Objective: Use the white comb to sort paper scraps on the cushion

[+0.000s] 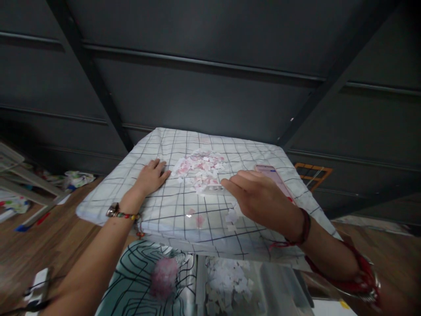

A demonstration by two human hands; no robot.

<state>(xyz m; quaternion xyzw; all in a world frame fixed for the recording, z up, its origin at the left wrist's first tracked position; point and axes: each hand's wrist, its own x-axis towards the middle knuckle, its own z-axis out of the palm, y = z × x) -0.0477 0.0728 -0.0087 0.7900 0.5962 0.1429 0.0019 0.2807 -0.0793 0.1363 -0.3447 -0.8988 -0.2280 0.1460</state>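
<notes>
On the checked tablecloth (184, 210) lies a heap of small white and pink paper pieces (202, 163). My left hand (149, 176) rests flat on the cloth left of the heap, fingers stretched out and holding nothing. My right hand (255, 193) is closed at the heap's near right side. At its fingertips is a thin white flat piece (213, 188), its edge against the paper bits; its exact kind is unclear. A few loose white scraps (232, 217) lie beneath the right wrist. Closer to the front edge are pinkish scraps (199, 220).
A phone (274, 177) lies right of my right hand. Below the table's front edge, a clear plastic bin (201, 285) holds many white scraps. Beside it a pink bundle (164, 276) sits on green patterned fabric (131, 272). A dark panelled wall (197, 96) stands behind the table.
</notes>
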